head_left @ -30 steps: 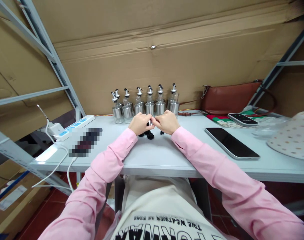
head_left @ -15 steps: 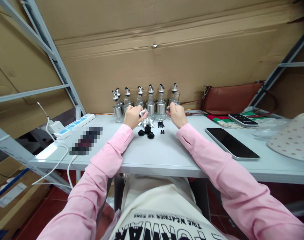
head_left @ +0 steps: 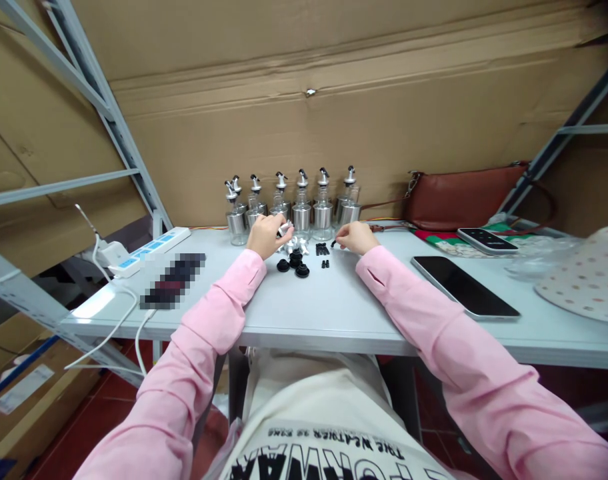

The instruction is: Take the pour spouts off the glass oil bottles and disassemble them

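Observation:
My left hand (head_left: 265, 236) holds a small silver spout part (head_left: 284, 229) just above the table, in front of a row of several steel-and-glass oil bottles (head_left: 301, 212) with silver pourer tops. My right hand (head_left: 355, 237) rests low on the table and pinches a small black piece (head_left: 333, 243) at its fingertips. Between my hands lie loose silver parts (head_left: 294, 245), black round caps (head_left: 295, 264) and small black plugs (head_left: 323, 251).
A light grey table (head_left: 324, 313) carries a tablet (head_left: 464, 287), a phone (head_left: 485, 240), a brown handbag (head_left: 459, 197) and a dotted white object (head_left: 584, 280) at the right. A power strip (head_left: 149, 252) with white cables lies at the left. Cardboard sheets and metal shelf posts stand behind.
My hands were together over the parts, then separated. The left hand lifted the silver part toward the bottles; the right hand rose to the right, then came down onto the table.

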Tool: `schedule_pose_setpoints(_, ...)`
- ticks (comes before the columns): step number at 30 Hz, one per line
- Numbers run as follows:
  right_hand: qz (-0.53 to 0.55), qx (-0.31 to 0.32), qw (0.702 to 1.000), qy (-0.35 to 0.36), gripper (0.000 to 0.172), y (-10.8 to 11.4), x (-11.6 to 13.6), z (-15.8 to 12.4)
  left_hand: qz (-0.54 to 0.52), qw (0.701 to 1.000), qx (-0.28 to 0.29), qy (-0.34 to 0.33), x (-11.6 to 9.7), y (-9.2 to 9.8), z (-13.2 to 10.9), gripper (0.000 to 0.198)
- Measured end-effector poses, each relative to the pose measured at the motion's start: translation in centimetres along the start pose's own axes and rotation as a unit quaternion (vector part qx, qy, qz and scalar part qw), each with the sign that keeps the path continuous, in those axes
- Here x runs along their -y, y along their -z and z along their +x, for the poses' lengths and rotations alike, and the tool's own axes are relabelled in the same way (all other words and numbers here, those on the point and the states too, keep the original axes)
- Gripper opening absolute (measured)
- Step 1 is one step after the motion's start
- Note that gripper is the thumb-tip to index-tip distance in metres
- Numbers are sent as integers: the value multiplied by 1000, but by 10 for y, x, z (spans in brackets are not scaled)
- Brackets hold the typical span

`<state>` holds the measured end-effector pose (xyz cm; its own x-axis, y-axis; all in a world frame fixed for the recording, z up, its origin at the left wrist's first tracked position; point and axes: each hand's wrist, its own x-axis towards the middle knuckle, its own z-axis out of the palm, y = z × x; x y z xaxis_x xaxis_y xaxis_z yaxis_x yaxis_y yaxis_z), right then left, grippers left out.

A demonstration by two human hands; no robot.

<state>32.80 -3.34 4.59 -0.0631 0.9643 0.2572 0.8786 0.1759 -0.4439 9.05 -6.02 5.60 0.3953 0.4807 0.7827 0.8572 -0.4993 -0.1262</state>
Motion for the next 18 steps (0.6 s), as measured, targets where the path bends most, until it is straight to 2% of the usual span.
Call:
schedule_pose_setpoints(5, -92, 22, 994, 56, 23, -5, -6, 3, 2, 1000, -3, 0, 0, 0, 0, 19)
schedule_pose_setpoints(9, -123, 40, 989, 69, 24, -7, -6, 2, 2, 1000, -4, 1, -1, 1, 0, 19)
schedule_pose_setpoints(13, -155, 24, 986, 47, 17, -6, -4, 1, 2, 1000, -4, -1, 0, 1, 0, 18)
schedule_pose_setpoints(18, -176, 33, 984, 18, 19, -3, -2, -3, 2, 1000, -6, -3, 0, -1, 0, 19)
